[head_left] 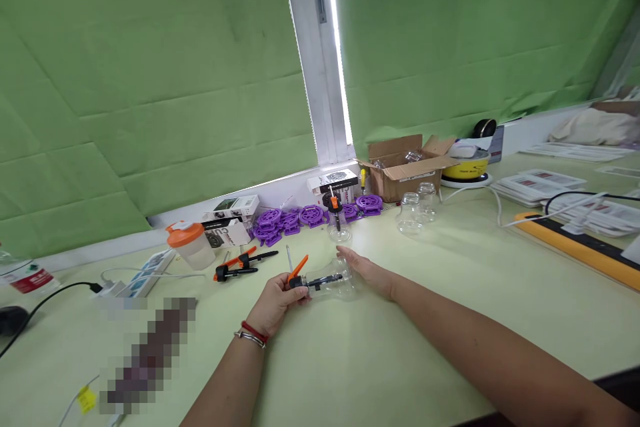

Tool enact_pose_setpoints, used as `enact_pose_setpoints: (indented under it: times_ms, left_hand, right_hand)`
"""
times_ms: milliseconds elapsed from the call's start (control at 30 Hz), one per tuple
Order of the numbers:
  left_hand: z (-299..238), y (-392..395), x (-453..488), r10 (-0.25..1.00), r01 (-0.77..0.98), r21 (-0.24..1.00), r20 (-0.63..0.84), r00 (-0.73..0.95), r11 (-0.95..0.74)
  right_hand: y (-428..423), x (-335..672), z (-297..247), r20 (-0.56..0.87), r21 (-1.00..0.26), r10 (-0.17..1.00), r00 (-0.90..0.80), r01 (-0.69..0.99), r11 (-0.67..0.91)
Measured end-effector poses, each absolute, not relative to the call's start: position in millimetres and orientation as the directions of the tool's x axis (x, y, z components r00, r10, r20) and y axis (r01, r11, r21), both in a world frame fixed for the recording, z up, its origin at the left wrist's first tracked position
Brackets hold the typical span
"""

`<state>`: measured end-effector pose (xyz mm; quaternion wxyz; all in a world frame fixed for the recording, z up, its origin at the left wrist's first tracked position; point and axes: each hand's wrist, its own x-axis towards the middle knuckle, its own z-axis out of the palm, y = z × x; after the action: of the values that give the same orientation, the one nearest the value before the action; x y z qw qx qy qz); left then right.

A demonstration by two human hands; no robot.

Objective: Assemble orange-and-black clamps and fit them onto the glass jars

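Observation:
My left hand is closed on a small tool with an orange and black handle; the tool's black tip reaches into a clear glass bottle lying on its side on the pale green table. My right hand rests against the bottle's far end, fingers curved around it and steadying it. A red cord and a metal bangle sit on my left wrist. Just behind stands another clear bottle with an orange-topped tool sticking out of it.
Two empty clear bottles stand at centre right. Purple plastic reels, small boxes, an open cardboard box and a yellow bowl line the back. An orange-lidded shaker, spare orange tools and a power strip lie left.

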<state>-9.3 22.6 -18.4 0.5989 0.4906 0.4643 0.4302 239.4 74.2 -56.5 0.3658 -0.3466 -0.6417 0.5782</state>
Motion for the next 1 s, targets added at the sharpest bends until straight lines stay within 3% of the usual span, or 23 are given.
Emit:
enact_pose_setpoints:
  times_ms: [233, 1000]
  left_hand:
    - [-23.3, 26.5, -17.3, 0.975, -0.073, 0.985, -0.144, 0.169, 0.158]
    - [-19.3, 22.2, -12.9, 0.962, -0.042, 0.987, -0.138, 0.237, 0.152]
  right_hand:
    - [70.2, 255.0, -43.0, 0.121, -0.985, 0.771, -0.625, 0.019, 0.171]
    - [62.7, 239.7, -28.8, 0.108, -0.934, 0.866, -0.489, 0.249, 0.257]
